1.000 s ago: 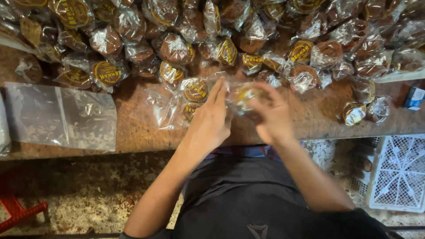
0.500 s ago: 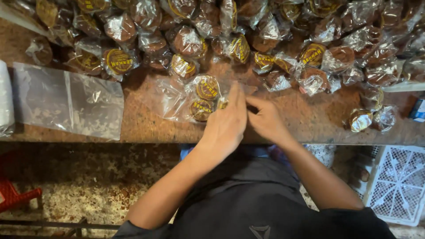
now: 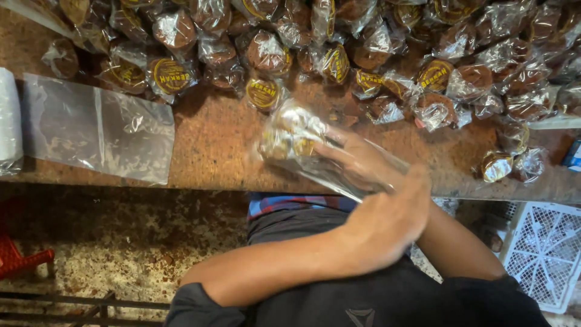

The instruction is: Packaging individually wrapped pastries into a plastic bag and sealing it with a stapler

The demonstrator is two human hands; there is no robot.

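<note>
**Both hands on a clear bag of wrapped cakes at the table edge**

The left hand (image 3: pixel 387 224) lay across the body at about five o'clock from the frame's centre, its back to the camera, the fingers curled over the near end of a clear plastic bag (image 3: pixel 315 151). The right hand (image 3: pixel 357 160) sat inside or behind that bag's film — its fingers showed through the plastic, blurred, pressed toward the contents. Whether it gripped something within could not be told; the left hand was clasped on the bag's open end.

The bag itself was tilted, its filled end pointing to ten o'clock, and held a few small round wrapped cakes (image 3: pixel 287 133) with yellow labels. It hovered over the near edge of the brown table (image 3: pixel 212 145), just below the heap.

That heap of wrapped brown cakes (image 3: pixel 375 54) ran along the far side of the table from nine o'clock round to three o'clock. Two more wrapped cakes (image 3: pixel 511 163) lay apart at three o'clock, near the table's edge. A stack of empty clear bags (image 3: pixel 97 136) lay flat at nine o'clock, well apart from the hands. A white plastic crate (image 3: pixel 544 254) stood on the floor at four o'clock — below table level.
</note>
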